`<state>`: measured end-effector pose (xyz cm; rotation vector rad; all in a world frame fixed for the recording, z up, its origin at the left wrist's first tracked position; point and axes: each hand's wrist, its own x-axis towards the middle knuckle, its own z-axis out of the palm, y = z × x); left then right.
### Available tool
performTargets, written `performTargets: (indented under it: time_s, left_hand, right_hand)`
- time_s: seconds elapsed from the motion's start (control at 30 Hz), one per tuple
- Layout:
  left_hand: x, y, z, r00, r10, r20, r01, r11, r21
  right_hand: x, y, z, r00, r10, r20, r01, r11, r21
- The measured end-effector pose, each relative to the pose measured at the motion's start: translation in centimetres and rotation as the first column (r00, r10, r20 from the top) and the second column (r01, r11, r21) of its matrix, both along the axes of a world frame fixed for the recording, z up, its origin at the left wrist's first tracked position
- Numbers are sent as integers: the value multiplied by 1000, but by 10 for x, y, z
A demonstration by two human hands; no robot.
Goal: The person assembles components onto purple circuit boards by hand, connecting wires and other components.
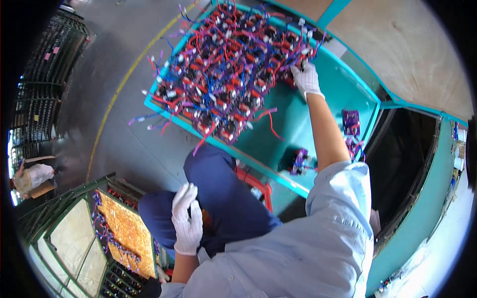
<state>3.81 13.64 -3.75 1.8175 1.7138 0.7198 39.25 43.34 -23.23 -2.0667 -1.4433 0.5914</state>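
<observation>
My right hand (305, 77), in a white glove, reaches far out over the teal tray table (293, 116) and grips a black part at the right edge of a big pile of small black components with red, blue and purple wires (226, 69). My left hand (187, 218), also white-gloved, rests flat on my thigh in dark blue trousers, holding nothing, fingers slightly apart. One single wired component (298, 160) lies alone near the tray's front edge, by my right forearm.
A purple wired piece (351, 121) sits at the tray's right side. A rack with rows of components and a yellow board (124, 231) stands at lower left. Grey floor with a yellow line (112, 107) lies to the left. Another person (32, 178) is far left.
</observation>
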Motion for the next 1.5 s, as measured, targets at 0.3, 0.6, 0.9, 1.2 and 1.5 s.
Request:
performTargets:
  time_s: [0.3, 0.6, 0.9, 1.2, 1.5]
  left_hand:
    - [-8, -14, -1, 997, 30, 64, -32, 999, 28]
    - [-5, -27, 18, 991, -86, 99, 66, 980, 190]
    - [-8, -61, 26, 957, -74, 279, 19, 980, 196]
    - [-1, -92, 13, 835, -189, 518, 22, 950, 312]
    - [-21, -120, 11, 896, -56, 441, -143, 903, 405]
  right_hand:
    - [-33, -157, 178, 942, 40, -332, -55, 998, -37]
    - [-11, -291, 55, 976, -113, -185, 22, 900, -435]
    - [-84, -294, 208, 826, -74, -558, -54, 976, -210]
    - [-191, -322, 292, 446, 211, -870, -562, 822, -89]
    - [-229, -328, 294, 369, 244, -897, -636, 770, -52]
